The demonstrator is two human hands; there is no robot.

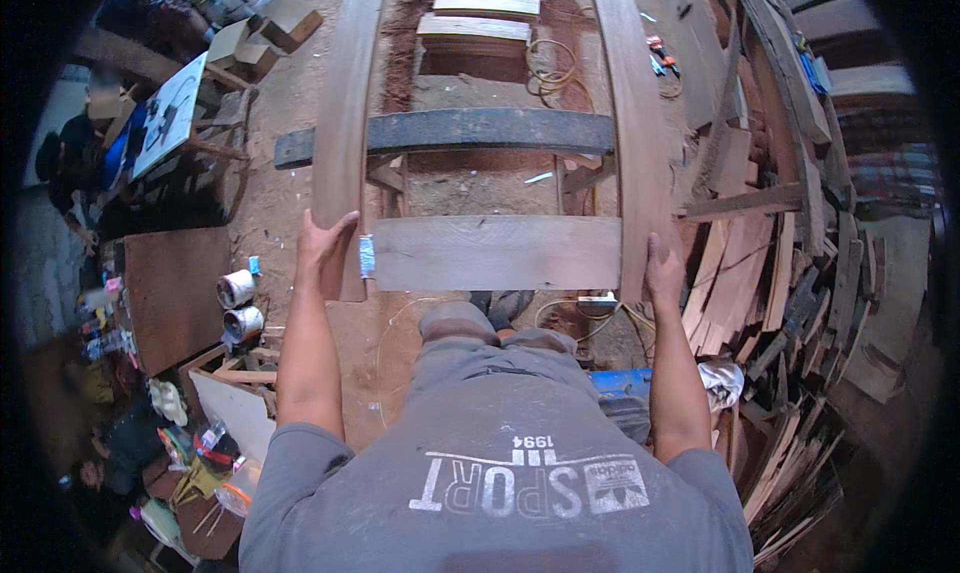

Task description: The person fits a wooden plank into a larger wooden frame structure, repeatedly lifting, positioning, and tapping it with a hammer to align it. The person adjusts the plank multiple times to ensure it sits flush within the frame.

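Observation:
Two long wooden boards run away from me, a left board (342,123) and a right board (637,123). A shorter wooden crosspiece (498,253) lies between their near ends. Its right end meets the right board, while a narrow gap on the left shows a pale bluish-white patch (367,257). My left hand (328,245) grips the outer side of the left board near its end, thumb on top. Closed on the right board's outer edge, my right hand (662,271) is level with the crosspiece; its fingers are mostly hidden underneath.
A dark support beam (490,130) crosses under both boards. Stacked planks (485,8) and a coiled cord (552,65) lie beyond it. Scrap wood (740,273) piles up on the right. Two paint-stained buckets (238,289) stand left, near a white-topped table (170,113); a person (75,163) is there.

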